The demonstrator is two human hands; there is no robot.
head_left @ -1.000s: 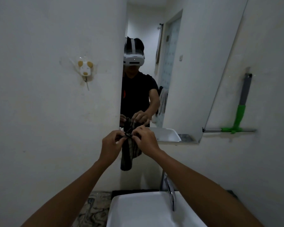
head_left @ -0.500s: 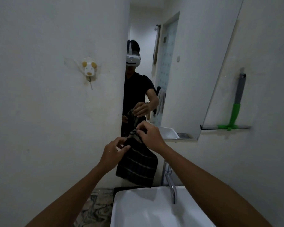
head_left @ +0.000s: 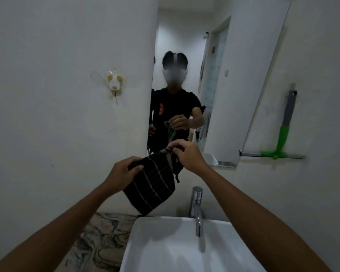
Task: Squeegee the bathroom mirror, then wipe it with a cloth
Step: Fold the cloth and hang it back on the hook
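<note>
Two hands are on the cloth (head_left: 152,182), and we read this as the start of the wiping step: the squeegee (head_left: 281,138) hangs on the wall to the right of the mirror (head_left: 234,95), apart from both hands, so that part looks done with. Our left hand (head_left: 121,173) pinches the cloth's near left edge between thumb and fingers, and our right hand (head_left: 186,154) is closed on its far top corner, where the fabric bunches into a small knot. Between them the cloth is spread part open and hangs slanting over the sink (head_left: 175,250), just left of the tap (head_left: 196,205) and touching neither, as far as we can tell. It sits in front of the mirror's lower left corner, short of the glass.

The next move, we judge, calls for gathering the cloth into a pad in one hand and pressing it flat to the glass, starting high so streaks run downward.

The cloth is dark, nearly black, crossed by thin pale stripes, some paired. It looks soft and limp, folding easily at the held corner, with a short loose tag or thread dangling from its right edge. Whether it is damp we cannot tell in this dim light.
</note>
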